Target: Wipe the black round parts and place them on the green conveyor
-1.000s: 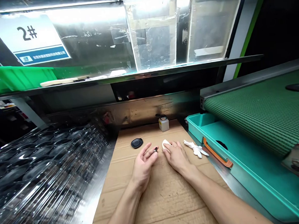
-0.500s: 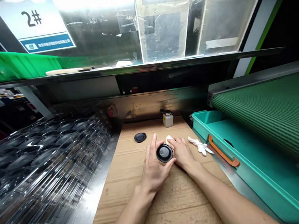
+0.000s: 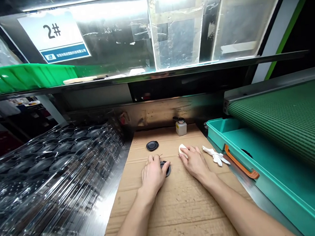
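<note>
My left hand (image 3: 153, 172) is low over the cardboard, closed around a black round plastic part (image 3: 166, 170). The thumb lies across the part's right side, and the palm and fingers hide the rest of it. Between the thumb and fingers of my right hand (image 3: 195, 160) is a small white wiping pad (image 3: 182, 148), close to the cardboard. A second black round part (image 3: 152, 145) lies flat beyond my left hand. Farther back stands a small whitish bottle (image 3: 181, 127) with a dark lid flipped open. White gloves (image 3: 216, 155) lie crumpled to the right of my right hand.
Cardboard (image 3: 185, 209) covers the worktop. Stacked clear trays (image 3: 59, 178) with dark round parts fill the left side. At right, a teal bin (image 3: 275, 181) with an orange handle (image 3: 240, 162) sits beside and partly under a green conveyor belt (image 3: 283, 105). A metal shelf (image 3: 186, 70) crosses the back.
My left hand has brought the black round part from a raised, face-up hold down and left to the cardboard. My right hand, still holding the white pad, is now apart from it. The view shifted slightly.
</note>
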Motion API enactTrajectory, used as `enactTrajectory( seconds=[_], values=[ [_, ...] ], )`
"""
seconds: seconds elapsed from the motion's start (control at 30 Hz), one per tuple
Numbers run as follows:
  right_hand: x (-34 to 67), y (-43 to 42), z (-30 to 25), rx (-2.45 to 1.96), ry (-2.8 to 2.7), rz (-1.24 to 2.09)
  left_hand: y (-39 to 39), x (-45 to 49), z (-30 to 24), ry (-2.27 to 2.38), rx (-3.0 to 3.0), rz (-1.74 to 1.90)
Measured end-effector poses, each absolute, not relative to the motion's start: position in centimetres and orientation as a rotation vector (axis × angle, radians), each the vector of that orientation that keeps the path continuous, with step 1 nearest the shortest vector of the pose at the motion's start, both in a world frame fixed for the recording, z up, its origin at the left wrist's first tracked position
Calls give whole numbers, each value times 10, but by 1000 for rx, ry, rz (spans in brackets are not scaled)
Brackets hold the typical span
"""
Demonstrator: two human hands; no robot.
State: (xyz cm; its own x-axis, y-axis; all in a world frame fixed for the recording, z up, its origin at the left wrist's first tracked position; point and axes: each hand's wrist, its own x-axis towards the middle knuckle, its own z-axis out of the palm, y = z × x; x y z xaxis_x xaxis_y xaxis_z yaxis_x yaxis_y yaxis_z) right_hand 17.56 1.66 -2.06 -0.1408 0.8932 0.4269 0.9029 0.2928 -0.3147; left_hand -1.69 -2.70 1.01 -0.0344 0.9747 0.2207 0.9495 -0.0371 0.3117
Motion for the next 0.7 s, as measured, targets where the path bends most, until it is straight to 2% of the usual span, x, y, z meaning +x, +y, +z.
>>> enactTrajectory(
  seconds=[0.3, 0.53, 0.7],
  values=[
    [175, 14, -17, -1579, -2004, 1, -32, -18, 5, 1730, 2248, 781],
    [173, 14, -15, -1604, -1978, 60, 8, -40, 5, 2002, 2003, 1090],
    [174, 12, -12, -1618, -1958, 95, 61, -60, 19, 2120, 2077, 926]
  ],
)
